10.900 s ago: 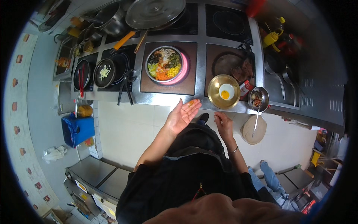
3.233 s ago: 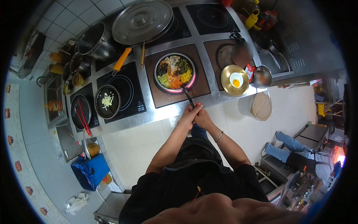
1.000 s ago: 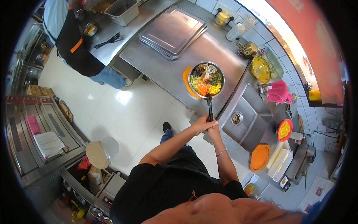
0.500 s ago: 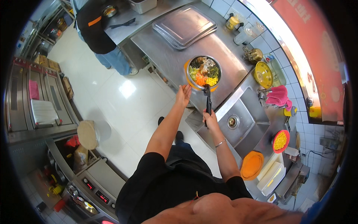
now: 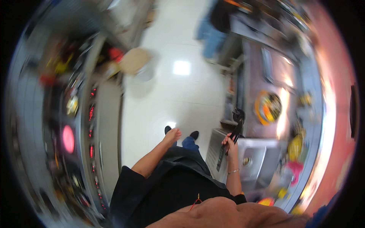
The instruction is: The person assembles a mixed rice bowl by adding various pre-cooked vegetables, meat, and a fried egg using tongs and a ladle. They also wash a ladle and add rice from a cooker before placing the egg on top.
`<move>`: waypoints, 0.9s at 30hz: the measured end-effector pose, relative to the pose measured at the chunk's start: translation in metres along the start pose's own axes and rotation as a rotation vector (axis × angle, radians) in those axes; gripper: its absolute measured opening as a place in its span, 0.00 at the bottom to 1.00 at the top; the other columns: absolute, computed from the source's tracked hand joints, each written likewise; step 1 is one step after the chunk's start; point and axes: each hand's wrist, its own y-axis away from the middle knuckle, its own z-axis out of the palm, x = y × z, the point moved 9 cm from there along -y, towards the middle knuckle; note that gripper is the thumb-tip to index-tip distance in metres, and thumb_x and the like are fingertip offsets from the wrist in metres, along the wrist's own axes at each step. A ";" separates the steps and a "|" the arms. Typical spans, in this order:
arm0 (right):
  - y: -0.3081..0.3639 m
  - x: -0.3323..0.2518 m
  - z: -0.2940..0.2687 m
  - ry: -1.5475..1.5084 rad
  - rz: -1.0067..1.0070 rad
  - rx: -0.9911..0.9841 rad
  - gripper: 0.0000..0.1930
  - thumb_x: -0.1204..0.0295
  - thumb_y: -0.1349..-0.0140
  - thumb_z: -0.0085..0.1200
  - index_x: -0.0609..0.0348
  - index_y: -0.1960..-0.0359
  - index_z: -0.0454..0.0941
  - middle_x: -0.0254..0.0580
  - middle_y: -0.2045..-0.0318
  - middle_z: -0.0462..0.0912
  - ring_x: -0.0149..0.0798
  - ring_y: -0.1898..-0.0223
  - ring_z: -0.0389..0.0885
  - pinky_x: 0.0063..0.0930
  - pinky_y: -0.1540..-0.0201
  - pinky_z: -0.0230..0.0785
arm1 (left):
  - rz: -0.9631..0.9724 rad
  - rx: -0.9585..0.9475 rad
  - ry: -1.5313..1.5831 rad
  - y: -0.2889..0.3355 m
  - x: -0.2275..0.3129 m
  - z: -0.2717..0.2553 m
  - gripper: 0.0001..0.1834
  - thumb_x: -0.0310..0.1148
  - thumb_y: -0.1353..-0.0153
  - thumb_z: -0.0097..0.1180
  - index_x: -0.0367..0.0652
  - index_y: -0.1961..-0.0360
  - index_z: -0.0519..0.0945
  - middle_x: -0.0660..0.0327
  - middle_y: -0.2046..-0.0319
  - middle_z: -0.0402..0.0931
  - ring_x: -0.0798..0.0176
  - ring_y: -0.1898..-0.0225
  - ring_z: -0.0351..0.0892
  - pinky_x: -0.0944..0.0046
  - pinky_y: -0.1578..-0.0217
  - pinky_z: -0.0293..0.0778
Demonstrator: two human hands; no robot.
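Observation:
My right hand (image 5: pixel 230 143) is closed round the handle of a black bowl clamp (image 5: pixel 238 123), held upright beside the counter edge. The clamp's head is apart from any bowl. On the steel counter (image 5: pixel 253 72), beyond the clamp and to its right, a round steel bowl of colourful food (image 5: pixel 272 108) stands on an orange plate (image 5: pixel 260 108). Motion smears the bowl and its contents. My left hand (image 5: pixel 173 135) hangs over the floor before my apron, away from everything. Its fingers look loose, with nothing in them.
To my right is a steel sink (image 5: pixel 258 155), with a yellow bowl (image 5: pixel 295 148) and a pink cloth (image 5: pixel 295 169) beyond it. A blurred person (image 5: pixel 218 22) stands by the far counter. At left are cooker units with red displays (image 5: pixel 91 114) and a round-lidded bin (image 5: pixel 135 60).
My view has swung left. The clamp has come away from the bowl's rim in my right hand. My left hand has left the plate and drawn back toward my body.

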 end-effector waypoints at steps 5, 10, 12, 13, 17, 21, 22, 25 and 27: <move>0.041 0.117 0.177 0.816 0.250 -0.573 0.11 0.65 0.41 0.49 0.58 0.61 0.70 0.32 0.75 0.72 0.26 0.72 0.71 0.20 0.68 0.64 | 0.103 0.536 0.320 0.170 -0.102 -0.237 0.17 0.41 0.37 0.45 0.41 0.53 0.69 0.59 0.59 0.73 0.63 0.59 0.75 0.63 0.60 0.73; 0.164 0.260 0.419 1.007 -0.021 -1.413 0.12 0.69 0.44 0.50 0.63 0.61 0.68 0.39 0.74 0.74 0.33 0.71 0.73 0.28 0.65 0.66 | 0.246 0.710 0.886 0.269 -0.242 -0.322 0.14 0.38 0.37 0.46 0.41 0.55 0.69 0.58 0.62 0.73 0.61 0.62 0.76 0.64 0.66 0.75; 0.240 0.330 0.510 0.997 -0.047 -1.673 0.12 0.68 0.43 0.50 0.63 0.62 0.68 0.44 0.74 0.75 0.39 0.70 0.75 0.30 0.65 0.67 | 0.221 0.775 1.123 0.285 -0.309 -0.334 0.12 0.37 0.38 0.47 0.43 0.57 0.70 0.60 0.62 0.74 0.64 0.65 0.76 0.66 0.69 0.75; 0.277 0.364 0.550 0.995 -0.069 -1.788 0.12 0.68 0.43 0.50 0.63 0.62 0.68 0.46 0.73 0.75 0.42 0.70 0.76 0.31 0.64 0.67 | 0.216 0.821 1.208 0.292 -0.334 -0.337 0.12 0.36 0.38 0.47 0.42 0.57 0.70 0.60 0.63 0.74 0.64 0.65 0.77 0.66 0.69 0.76; 0.415 0.557 0.677 1.131 0.090 -2.006 0.18 0.59 0.42 0.48 0.63 0.61 0.69 0.51 0.69 0.78 0.46 0.65 0.77 0.35 0.61 0.67 | 0.278 0.920 1.482 0.335 -0.391 -0.405 0.11 0.35 0.37 0.46 0.41 0.58 0.71 0.60 0.66 0.75 0.64 0.65 0.77 0.68 0.69 0.76; 0.505 0.679 0.738 1.406 0.098 -2.079 0.20 0.58 0.47 0.48 0.65 0.63 0.71 0.56 0.67 0.78 0.49 0.63 0.76 0.36 0.58 0.66 | 0.392 1.002 1.670 0.372 -0.397 -0.437 0.10 0.35 0.37 0.47 0.41 0.59 0.72 0.61 0.67 0.76 0.65 0.66 0.77 0.68 0.66 0.76; 0.521 0.698 0.748 1.494 0.050 -2.107 0.21 0.58 0.47 0.47 0.66 0.62 0.71 0.58 0.66 0.77 0.51 0.62 0.76 0.37 0.57 0.66 | 0.435 1.019 1.714 0.379 -0.395 -0.443 0.10 0.35 0.37 0.47 0.41 0.59 0.72 0.61 0.68 0.76 0.65 0.66 0.77 0.67 0.65 0.76; 0.554 0.733 0.765 1.643 -0.044 -2.163 0.23 0.58 0.48 0.46 0.69 0.60 0.70 0.62 0.62 0.76 0.56 0.57 0.74 0.39 0.53 0.65 | 0.479 1.010 1.848 0.382 -0.399 -0.447 0.10 0.35 0.36 0.45 0.41 0.60 0.72 0.60 0.67 0.76 0.64 0.65 0.78 0.66 0.64 0.76; 0.558 0.758 0.775 1.627 -0.181 -2.189 0.23 0.59 0.48 0.46 0.69 0.60 0.70 0.63 0.61 0.76 0.57 0.56 0.74 0.40 0.52 0.65 | 0.497 0.984 1.924 0.372 -0.402 -0.448 0.10 0.36 0.36 0.45 0.41 0.60 0.72 0.60 0.67 0.77 0.63 0.66 0.78 0.65 0.65 0.76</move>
